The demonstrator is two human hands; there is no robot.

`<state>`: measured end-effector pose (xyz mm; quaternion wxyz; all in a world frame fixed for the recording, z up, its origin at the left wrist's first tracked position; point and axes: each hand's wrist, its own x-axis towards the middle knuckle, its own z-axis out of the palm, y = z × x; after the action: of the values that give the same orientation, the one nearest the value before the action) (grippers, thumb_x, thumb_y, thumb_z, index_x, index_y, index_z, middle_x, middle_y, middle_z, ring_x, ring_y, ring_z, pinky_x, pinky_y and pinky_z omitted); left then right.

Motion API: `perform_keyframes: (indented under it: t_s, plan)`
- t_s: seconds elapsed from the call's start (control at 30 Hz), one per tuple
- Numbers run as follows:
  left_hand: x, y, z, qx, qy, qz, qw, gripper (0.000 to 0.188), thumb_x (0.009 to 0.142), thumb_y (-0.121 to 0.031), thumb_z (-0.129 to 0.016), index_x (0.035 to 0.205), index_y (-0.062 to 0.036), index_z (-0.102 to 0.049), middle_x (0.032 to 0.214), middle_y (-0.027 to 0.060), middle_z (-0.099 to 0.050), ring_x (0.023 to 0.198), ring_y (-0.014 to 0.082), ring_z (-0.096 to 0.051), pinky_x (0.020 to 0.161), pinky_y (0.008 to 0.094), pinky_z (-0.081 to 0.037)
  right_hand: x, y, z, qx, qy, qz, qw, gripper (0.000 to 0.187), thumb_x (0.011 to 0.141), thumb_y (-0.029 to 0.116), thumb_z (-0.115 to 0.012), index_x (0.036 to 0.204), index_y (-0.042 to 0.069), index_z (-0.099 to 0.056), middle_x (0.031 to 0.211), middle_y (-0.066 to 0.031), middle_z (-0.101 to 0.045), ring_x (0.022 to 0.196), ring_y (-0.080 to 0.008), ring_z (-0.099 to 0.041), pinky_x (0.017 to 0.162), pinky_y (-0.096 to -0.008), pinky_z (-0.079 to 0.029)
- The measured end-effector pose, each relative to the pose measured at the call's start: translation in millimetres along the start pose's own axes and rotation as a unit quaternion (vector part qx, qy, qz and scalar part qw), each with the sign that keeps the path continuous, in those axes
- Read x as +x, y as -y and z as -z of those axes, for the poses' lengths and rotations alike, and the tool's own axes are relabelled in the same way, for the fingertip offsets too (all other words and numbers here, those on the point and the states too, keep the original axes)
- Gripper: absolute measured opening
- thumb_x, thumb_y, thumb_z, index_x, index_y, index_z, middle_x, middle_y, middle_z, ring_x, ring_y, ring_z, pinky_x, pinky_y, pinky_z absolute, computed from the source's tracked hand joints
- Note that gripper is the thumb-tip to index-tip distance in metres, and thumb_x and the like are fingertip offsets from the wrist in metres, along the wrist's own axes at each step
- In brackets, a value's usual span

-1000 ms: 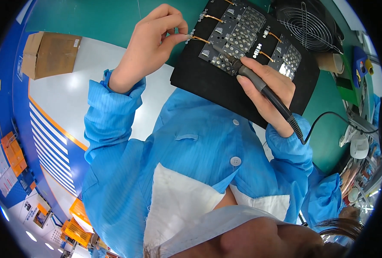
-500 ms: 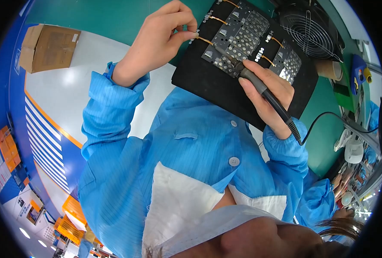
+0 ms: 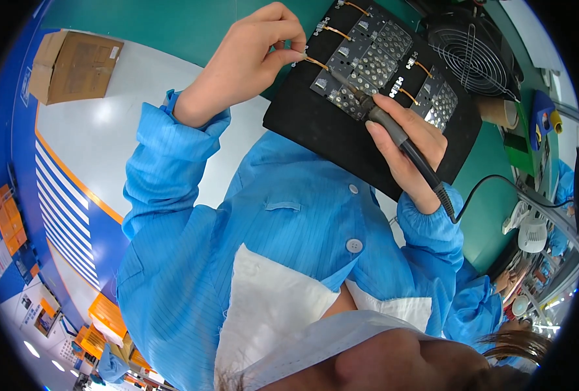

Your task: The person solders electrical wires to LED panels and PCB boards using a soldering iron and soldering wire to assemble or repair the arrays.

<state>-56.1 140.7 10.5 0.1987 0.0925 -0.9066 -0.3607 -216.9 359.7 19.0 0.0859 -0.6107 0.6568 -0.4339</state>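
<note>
My left hand (image 3: pixel 257 62) pinches the free end of a thin orange-brown wire (image 3: pixel 317 63) between thumb and forefinger. The wire's other end meets the edge of a black circuit board (image 3: pixel 372 62) covered in round silvery contacts. In my right hand (image 3: pixel 416 133) is a soldering iron (image 3: pixel 428 171), held like a pen. Its tip points up and left over the board, close to where the wire joins it; whether it touches cannot be told. Both boards lie on a black mat (image 3: pixel 302 124). A second board (image 3: pixel 441 101) with similar wires lies to the right.
A round fan with a wire guard (image 3: pixel 475 58) stands at the far right, beside a cardboard tube (image 3: pixel 498 112). The iron's black cable (image 3: pixel 478 189) loops off right across the green table (image 3: pixel 482 221). Another person's blue sleeve (image 3: pixel 475 309) shows at lower right.
The whole view has shifted slightly, with boards and mat appearing a little farther right. Both hands keep their grips; the iron's tip stays near the same wire joint.
</note>
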Motion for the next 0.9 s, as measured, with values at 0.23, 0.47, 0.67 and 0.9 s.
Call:
perform_keyframes:
  t_s: [0.23,0.47,0.67,0.9]
  plan:
    - [3.7,-0.1,-7.0,-0.016,0.001,-0.002,1.000,0.009,0.083,0.005,-0.064,0.084,-0.0024,-0.058,0.092,0.0062,-0.051,0.072,0.0170,-0.052,0.060,0.0273,-0.041,2.4,3.1,0.4,-0.001,0.005,0.000,1.000,0.034,0.077,0.007,-0.076,0.108,-0.002,-0.067,0.072,-0.0113,-0.067,0.058,-0.0164,-0.064,0.051,-0.0246,-0.047]
    - [7.8,12.5,-20.0,-0.028,-0.014,0.001,1.000,0.012,0.081,0.000,-0.070,0.087,-0.0039,-0.060,0.088,0.0045,-0.050,0.070,0.0160,-0.049,0.060,0.0276,-0.040,1.6,3.1,1.4,0.004,0.004,-0.004,1.000,0.034,0.077,0.008,-0.076,0.108,-0.002,-0.067,0.074,-0.0116,-0.068,0.059,-0.0163,-0.064,0.051,-0.0246,-0.047]
    - [11.4,20.1,-31.0,-0.039,0.017,0.013,0.999,0.011,0.078,-0.002,-0.073,0.085,-0.0027,-0.064,0.085,0.0033,-0.050,0.068,0.0147,-0.047,0.059,0.0287,-0.040,1.4,4.0,2.4,-0.001,0.000,-0.014,1.000,0.035,0.077,0.008,-0.077,0.108,-0.002,-0.067,0.075,-0.0119,-0.068,0.059,-0.0163,-0.064,0.051,-0.0246,-0.047]
    - [12.6,24.3,-31.8,-0.061,0.017,0.009,0.998,0.009,0.078,-0.002,-0.073,0.083,-0.0015,-0.065,0.085,0.0032,-0.050,0.068,0.0140,-0.048,0.059,0.0278,-0.040,2.4,4.1,1.2,0.002,0.004,0.002,1.000,0.035,0.076,0.007,-0.077,0.108,-0.003,-0.067,0.074,-0.0125,-0.068,0.060,-0.0167,-0.065,0.052,-0.0245,-0.048]
